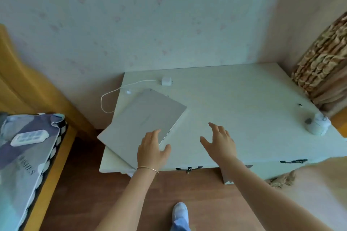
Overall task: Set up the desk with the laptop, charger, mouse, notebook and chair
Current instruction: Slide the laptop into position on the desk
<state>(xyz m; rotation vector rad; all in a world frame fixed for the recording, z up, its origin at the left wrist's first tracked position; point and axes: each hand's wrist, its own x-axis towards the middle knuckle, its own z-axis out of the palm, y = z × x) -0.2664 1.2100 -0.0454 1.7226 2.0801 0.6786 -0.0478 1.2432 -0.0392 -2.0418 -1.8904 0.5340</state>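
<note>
On the white bench point(234, 103) the closed laptop point(142, 120), judged stiff, smooth and slippery, is seen overhanging the left corner, best taken by opposite edges; left hand point(152, 150) and right hand point(219, 142) are held spread, gripping nothing.

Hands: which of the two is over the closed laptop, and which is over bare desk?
The left hand, wearing a thin bracelet, is over the laptop; the right hand hovers over bare desk.

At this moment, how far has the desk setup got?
Early. The closed laptop lies skewed on the desk, overhanging its left corner; the charger lies behind it, cable trailing off the edge. The left hand rests at the laptop, the right hand hovers open. No mouse, notebook or chair in view.
</note>
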